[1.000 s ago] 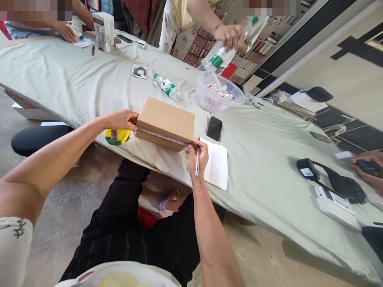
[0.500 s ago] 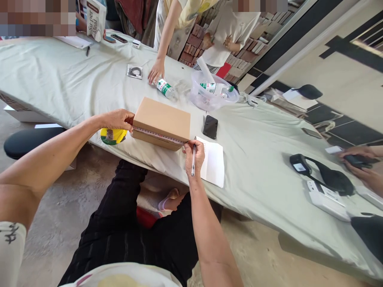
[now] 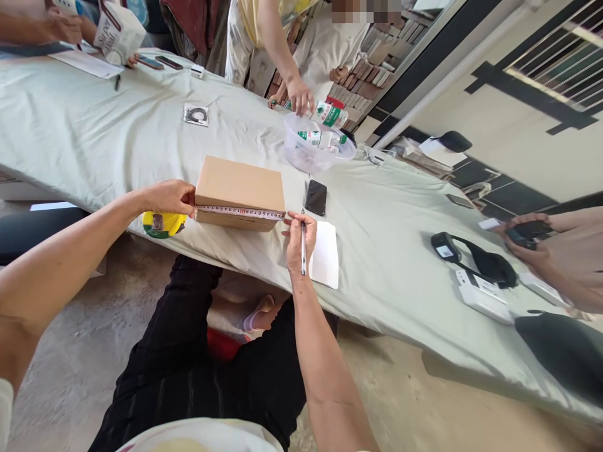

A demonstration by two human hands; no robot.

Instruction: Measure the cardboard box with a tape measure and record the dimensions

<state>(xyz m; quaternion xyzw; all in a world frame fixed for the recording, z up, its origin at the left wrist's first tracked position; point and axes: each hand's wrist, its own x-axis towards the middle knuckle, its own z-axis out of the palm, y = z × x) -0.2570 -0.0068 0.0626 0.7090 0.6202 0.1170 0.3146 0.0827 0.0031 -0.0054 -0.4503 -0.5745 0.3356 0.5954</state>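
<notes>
A brown cardboard box sits near the table's front edge. Across its front face runs a white measuring tape with printed numbers. My left hand pinches the tape's left end at the box corner; the fingertips are partly hidden. Below that hand lies a yellow and green rounded object, perhaps the tape's case. A pen is held in my right hand, whose fingertips are at the tape's right end. White paper lies right beside this hand, with a black phone behind it.
A co-worker's hand is over a clear plastic basin with bottles. A packaged cable lies behind the box. To the right are a black strapped headset, a white device and another person's hands.
My right fingers have eased slightly away from the box's right corner, still with the pen. A co-worker has moved a bottle from the table to the basin. The view has shifted.
</notes>
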